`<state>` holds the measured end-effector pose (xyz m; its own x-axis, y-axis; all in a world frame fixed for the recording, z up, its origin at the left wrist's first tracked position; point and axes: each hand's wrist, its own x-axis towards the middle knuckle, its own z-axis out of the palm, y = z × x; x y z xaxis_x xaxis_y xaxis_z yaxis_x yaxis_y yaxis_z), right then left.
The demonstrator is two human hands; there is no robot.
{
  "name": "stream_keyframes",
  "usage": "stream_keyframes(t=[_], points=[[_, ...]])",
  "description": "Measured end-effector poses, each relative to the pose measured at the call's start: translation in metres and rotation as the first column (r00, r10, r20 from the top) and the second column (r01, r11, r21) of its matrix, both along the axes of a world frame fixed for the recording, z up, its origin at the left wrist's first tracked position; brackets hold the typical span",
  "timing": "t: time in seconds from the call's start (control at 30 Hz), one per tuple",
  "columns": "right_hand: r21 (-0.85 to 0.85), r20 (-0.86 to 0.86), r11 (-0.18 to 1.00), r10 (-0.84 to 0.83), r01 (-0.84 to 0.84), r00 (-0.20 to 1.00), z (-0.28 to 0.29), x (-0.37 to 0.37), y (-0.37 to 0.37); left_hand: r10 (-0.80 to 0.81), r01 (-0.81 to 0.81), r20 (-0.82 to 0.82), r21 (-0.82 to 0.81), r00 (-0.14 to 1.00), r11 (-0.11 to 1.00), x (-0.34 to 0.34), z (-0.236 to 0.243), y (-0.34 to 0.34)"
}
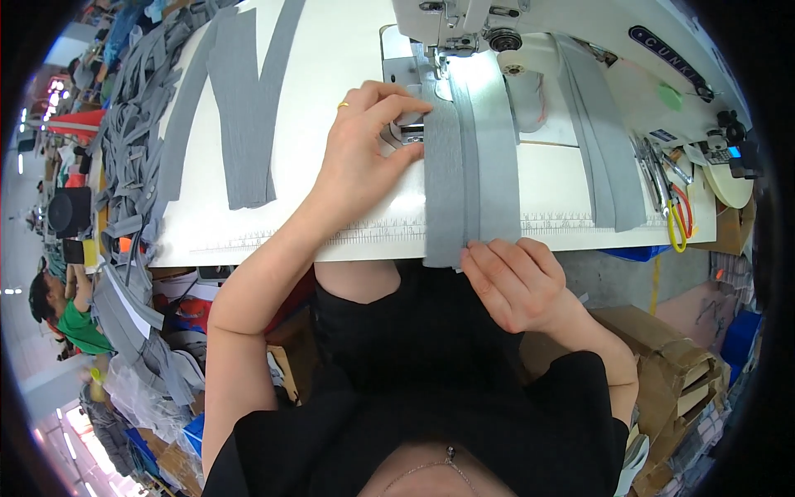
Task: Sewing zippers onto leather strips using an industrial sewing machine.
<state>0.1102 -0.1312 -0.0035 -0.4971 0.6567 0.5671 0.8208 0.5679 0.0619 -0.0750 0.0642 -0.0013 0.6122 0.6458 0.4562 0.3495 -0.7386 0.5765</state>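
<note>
A grey fabric strip (444, 190) and lighter grey band (497, 190) run lengthwise from under the sewing machine's needle area (440, 65) to the table's front edge. My left hand (364, 149) is curved beside a metal guide (411, 132), thumb and forefinger apart, their tips touching the strip's left edge. My right hand (513, 282) pinches the near end of the strips at the front edge, fingers curled.
Loose grey strips (240, 124) lie left on the white table (331, 33), beside a long heap (132, 132). More strips (604, 166) and scissors (679, 215) lie right. Cardboard boxes (662, 356) stand lower right. Another person (79, 323) is at far left.
</note>
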Motion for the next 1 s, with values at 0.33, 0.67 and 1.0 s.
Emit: stream_keyframes(t=[0.33, 0.67, 1.0], points=[[0.018, -0.014, 1.000, -0.010, 0.010, 1.000, -0.003, -0.005, 0.003, 0.058, -0.054, 0.090, -0.044, 0.994, 0.998, 0.008, -0.010, 0.003], [-0.012, -0.069, 1.000, -0.013, 0.012, 0.998, -0.006, -0.005, 0.004, -0.035, 0.039, 0.047, -0.091, 0.998, 0.995, 0.010, -0.010, 0.005], [-0.063, -0.130, 0.998, -0.033, 0.025, 0.991, 0.000, -0.001, 0.023, -0.030, 0.040, 0.070, -0.145, 0.997, 0.989, 0.013, -0.011, 0.007]])
